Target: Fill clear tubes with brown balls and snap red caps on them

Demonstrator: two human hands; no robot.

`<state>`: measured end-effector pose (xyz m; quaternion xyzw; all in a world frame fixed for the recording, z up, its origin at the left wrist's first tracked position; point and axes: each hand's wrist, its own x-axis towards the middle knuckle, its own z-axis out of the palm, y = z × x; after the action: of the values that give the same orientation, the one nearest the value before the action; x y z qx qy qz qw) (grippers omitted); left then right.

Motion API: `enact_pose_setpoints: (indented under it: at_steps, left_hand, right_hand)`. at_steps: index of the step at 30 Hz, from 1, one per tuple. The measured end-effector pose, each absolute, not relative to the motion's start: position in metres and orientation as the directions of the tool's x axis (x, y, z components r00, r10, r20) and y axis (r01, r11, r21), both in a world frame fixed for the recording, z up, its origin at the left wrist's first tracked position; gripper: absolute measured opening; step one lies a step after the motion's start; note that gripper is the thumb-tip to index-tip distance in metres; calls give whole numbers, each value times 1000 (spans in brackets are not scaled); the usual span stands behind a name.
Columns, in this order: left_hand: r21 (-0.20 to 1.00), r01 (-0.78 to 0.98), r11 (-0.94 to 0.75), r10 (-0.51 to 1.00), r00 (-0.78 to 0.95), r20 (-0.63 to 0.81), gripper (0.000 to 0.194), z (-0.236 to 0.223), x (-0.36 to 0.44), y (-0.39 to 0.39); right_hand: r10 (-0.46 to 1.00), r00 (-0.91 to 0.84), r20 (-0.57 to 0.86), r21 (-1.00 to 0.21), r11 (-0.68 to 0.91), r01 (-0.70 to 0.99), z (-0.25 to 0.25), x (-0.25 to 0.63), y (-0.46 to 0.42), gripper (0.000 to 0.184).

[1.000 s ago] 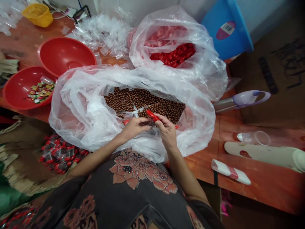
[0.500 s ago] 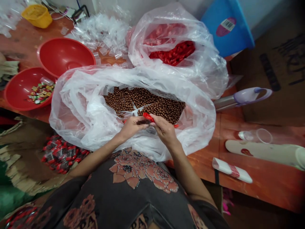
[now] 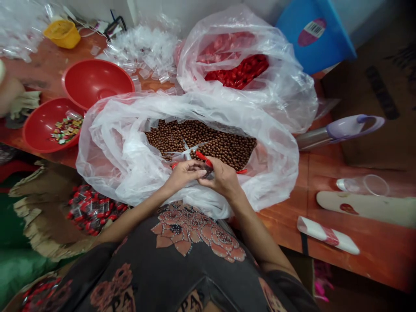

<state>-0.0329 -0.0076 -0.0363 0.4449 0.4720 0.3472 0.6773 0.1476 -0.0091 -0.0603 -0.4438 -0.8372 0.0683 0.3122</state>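
Note:
In front of my body, both hands meet over the near edge of a large plastic bag [image 3: 120, 147] of small brown balls [image 3: 224, 149]. My left hand [image 3: 182, 177] is closed on a small clear container [image 3: 209, 173] with dark contents, partly hidden by the fingers. My right hand [image 3: 225, 177] closes around the same spot, gripping a red plastic cap [image 3: 204, 158] at the container's top. Whether the cap is fully seated, I cannot tell. Just beyond my fingers, a whitish scoop-like piece [image 3: 187, 152] lies among the balls.
Behind is a bag of red caps [image 3: 238, 73], beside loose clear containers [image 3: 146, 52]. Red bowls [image 3: 97, 82] stand at left, one with small wrapped pieces [image 3: 66, 129]. Filled red-capped containers [image 3: 94, 208] lie in a carton lower left. At right is a purple-handled tool [image 3: 354, 128].
The red cap has tipped and now sits lower between my hands, over the small container. My right fingers have wrapped further around it. The view has shifted slightly left.

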Motion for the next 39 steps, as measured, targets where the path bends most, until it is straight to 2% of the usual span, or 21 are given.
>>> enact_pose_setpoints:
  at_steps: [2,4,7,12,17,19,25,30,31,33,35,36,37,39]
  left_hand:
    - [866,-110,487,840,330,-430,49,-37,-33,-8]
    - [766,-195,613,766,382,-516,68,-35,-32,-7]
    - [664,-273,696,700,466,-541,81,-31,-28,-7]
    - [671,-262,693,706,430,-562,59,-23,-18,-5]
    - [684,-252,684,715,416,-562,54,-22,-19,-6]
    - [691,-264,673,728,397,-559,50,-24,-20,-7]
    - [718,-373,588,798,410,-441,34,-31,-15,-15]
    - [664,-399,633,768,430,-474,30,-35,-12,-25]
    - [685,-367,629,770,417,-483,31,-35,-14,-25]
    - [802,-217,557,800,401,-447,29,-33,-24,-17]
    - [934,38,356,852,398,-341,26,-28,-42,0]
    - [955,187,229,877,386,-286,26,-25,-54,13]
    - [935,339,108,904,357,-234,27,-21,-68,28]
    - [777,629,-22,970,202,-137,31,-15,-97,60]
  right_hand:
    - [773,-416,479,-393,613,686,-61,147,-11,54]
    - [751,-431,499,-396,641,658,-59,145,-13,54]
    - [747,-456,483,-384,649,657,-54,141,-15,56]
    - [808,-470,356,-485,590,646,-51,135,-20,66]
    - [868,-323,378,-610,495,619,-51,132,-25,91]
    - [851,-342,399,-579,523,625,-48,132,-24,91]
    - [721,-470,510,-361,675,644,-46,134,-19,72]
    - [688,-579,437,-325,721,612,-52,137,-16,66]
    - [679,-587,441,-326,730,600,-53,137,-16,65]
    - [666,-575,476,-319,740,592,-53,134,-16,67]
    - [686,-537,491,-324,716,619,-55,129,-17,71]
    - [703,-526,478,-331,699,634,-57,125,-18,73]
    - [718,-527,454,-340,687,643,-59,121,-19,75]
    - [728,-561,394,-359,684,635,-64,114,-21,77]
